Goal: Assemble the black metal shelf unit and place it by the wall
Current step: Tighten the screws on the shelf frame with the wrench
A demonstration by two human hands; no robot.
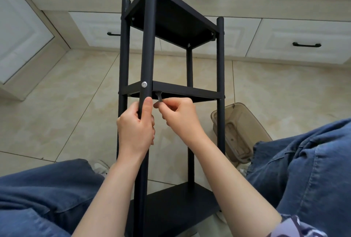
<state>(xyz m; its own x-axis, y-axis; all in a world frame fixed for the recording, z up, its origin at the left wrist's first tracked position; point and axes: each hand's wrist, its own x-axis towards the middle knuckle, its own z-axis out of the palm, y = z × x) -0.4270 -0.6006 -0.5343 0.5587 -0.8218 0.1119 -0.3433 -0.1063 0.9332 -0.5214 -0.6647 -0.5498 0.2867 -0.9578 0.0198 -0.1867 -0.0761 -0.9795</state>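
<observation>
The black metal shelf unit (171, 18) lies tilted between my knees, with three shelf boards joined to four round posts. My left hand (135, 128) grips the nearest post (147, 50) just below a silver screw head (144, 84) at the middle shelf (186, 92). My right hand (179, 118) pinches a small grey wrench (159, 98) that reaches up under the front edge of the middle shelf, right beside that post. The wrench's tip is hidden under the shelf.
A clear brown plastic box (240, 130) sits on the tiled floor to the right of the unit. White drawers with black handles (306, 44) run along the back under a pink cushioned bench. My denim-clad legs (303, 170) flank the unit.
</observation>
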